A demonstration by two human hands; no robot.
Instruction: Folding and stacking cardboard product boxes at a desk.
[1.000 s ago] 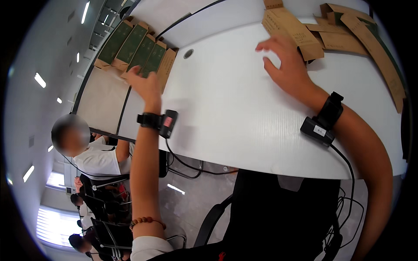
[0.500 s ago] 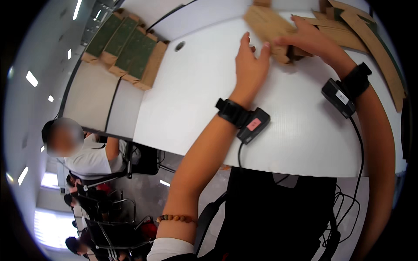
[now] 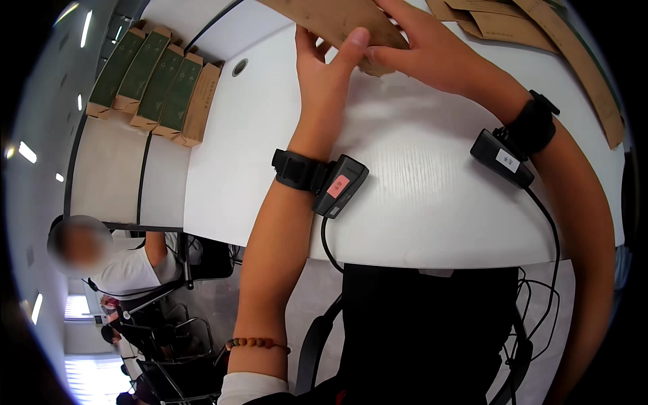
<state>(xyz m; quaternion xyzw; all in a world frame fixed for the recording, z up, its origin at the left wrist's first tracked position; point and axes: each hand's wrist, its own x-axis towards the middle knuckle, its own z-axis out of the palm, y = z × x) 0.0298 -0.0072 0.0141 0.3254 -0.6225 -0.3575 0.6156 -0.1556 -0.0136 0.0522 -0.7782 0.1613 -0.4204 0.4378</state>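
A brown cardboard box [image 3: 327, 15], partly cut off by the top edge of the view, is raised above the white table [image 3: 418, 196]. At its near edge, my left hand [image 3: 327, 71] grips it with the thumb on the face and the fingers curled partly out of sight. My right hand [image 3: 432, 54] holds the same box from the right, its thumb pressed close to the left thumb. How far the box is folded cannot be told. Each wrist wears a black strap with a small cabled black device.
Several green and brown boxes [image 3: 158, 84] stand in a row at the far left. Flat brown cardboard pieces [image 3: 506, 25] lie at the back right, a long strip [image 3: 584, 74] curving down that side. A seated person [image 3: 128, 263] is at left; cables [image 3: 540, 317] hang by my chair.
The cardboard box has moved left and toward the top edge. My left hand, earlier apart with spread fingers, now grips it together with my right hand.
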